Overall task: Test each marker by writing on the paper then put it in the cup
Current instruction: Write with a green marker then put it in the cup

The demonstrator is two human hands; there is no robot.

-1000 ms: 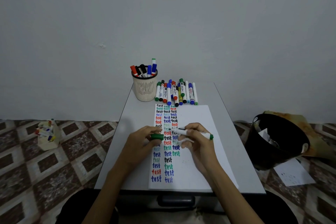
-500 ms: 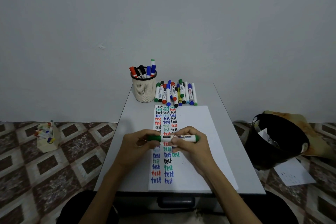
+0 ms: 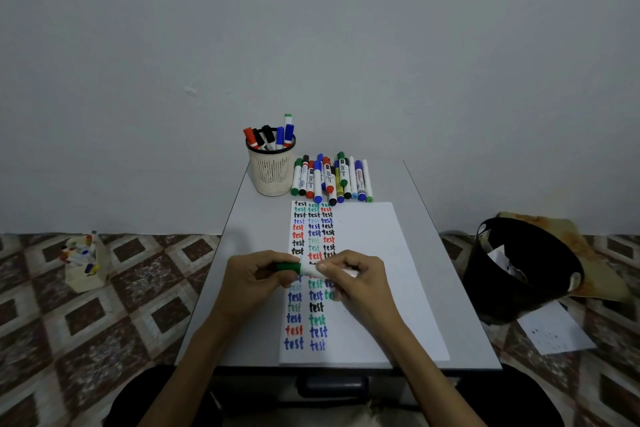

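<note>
A green marker (image 3: pixel 304 268) with a white barrel lies level between both hands, just above the paper (image 3: pixel 367 274). My left hand (image 3: pixel 252 282) pinches its green cap end, and my right hand (image 3: pixel 356 279) wraps the barrel. The cap sits on the marker. The white paper carries three columns of the word "test" in several colours. A cream mesh cup (image 3: pixel 272 170) at the table's far side holds several markers. A row of several loose markers (image 3: pixel 330 178) lies to the right of the cup, just beyond the paper.
The small grey table (image 3: pixel 252 229) has narrow bare strips either side of the paper. On the patterned floor, a black bin (image 3: pixel 519 274) with scrap paper stands to the right and a small box of markers (image 3: pixel 85 262) to the left.
The cap, held apart in my left hand a second ago, has been pushed back onto the green marker. My right hand has slid over the barrel and both hands drew closer.
</note>
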